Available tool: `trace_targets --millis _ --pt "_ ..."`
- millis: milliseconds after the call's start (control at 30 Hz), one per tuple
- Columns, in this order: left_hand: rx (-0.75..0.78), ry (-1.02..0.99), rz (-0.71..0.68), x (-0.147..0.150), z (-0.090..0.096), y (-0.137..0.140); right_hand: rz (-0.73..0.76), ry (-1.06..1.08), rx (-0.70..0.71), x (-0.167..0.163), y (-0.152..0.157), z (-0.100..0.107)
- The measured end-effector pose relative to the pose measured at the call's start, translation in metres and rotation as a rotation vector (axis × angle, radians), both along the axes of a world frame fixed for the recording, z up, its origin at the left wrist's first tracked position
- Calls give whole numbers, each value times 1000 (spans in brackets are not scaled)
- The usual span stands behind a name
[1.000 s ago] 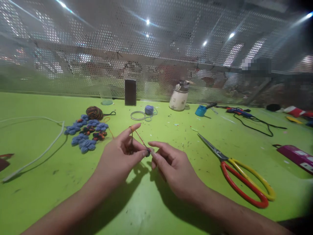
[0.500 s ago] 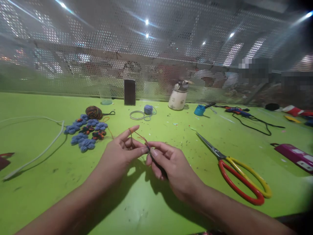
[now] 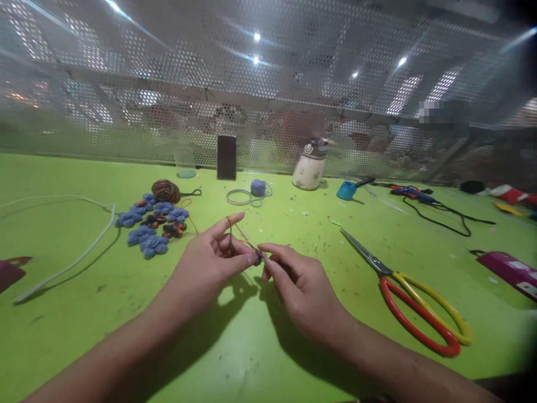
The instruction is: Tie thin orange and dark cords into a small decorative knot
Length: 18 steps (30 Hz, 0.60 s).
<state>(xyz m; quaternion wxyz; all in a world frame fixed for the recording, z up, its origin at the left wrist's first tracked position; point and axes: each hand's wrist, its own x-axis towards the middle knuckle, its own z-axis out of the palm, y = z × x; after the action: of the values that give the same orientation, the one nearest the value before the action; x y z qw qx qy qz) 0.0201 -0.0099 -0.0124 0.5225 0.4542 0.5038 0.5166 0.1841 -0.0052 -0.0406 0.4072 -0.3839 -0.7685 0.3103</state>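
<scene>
Your working strand (image 3: 241, 232) runs orange to dark brown; your yarn ball (image 3: 165, 191), streaked likewise. Blue flowers (image 3: 154, 245): plain. Other flowers (image 3: 174, 229): mottled black-and-orange. Table (image 3: 251, 347): lime green.

Green tabletop (image 3: 251, 358), small scraps (image 3: 304, 213) scattered.
On it: crocheted flowers (image 3: 153, 244), variegated yarn ball (image 3: 165, 191) left; blue yarn ball (image 3: 258, 187) mid; phone (image 3: 226, 158), flask (image 3: 309, 169) at back; scissors (image 3: 383, 269) right.

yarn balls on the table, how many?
2 clear ones: multicolored ball on the left, behind the crocheted flowers; small blue ball near the middle, right of the ring. Dark lump far right: too blurred to tell.
</scene>
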Motion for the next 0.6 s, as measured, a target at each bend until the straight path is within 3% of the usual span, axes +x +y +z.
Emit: trace_targets --millis 167,333,600 --pt "-20 106 -8 -5 2 3 16 -196 193 6 3 4" --pt "-34 195 -20 -11 2 6 -27 -376 262 9 2 6" --pt "-37 224 18 -13 6 5 -90 -454 395 8 3 -1"
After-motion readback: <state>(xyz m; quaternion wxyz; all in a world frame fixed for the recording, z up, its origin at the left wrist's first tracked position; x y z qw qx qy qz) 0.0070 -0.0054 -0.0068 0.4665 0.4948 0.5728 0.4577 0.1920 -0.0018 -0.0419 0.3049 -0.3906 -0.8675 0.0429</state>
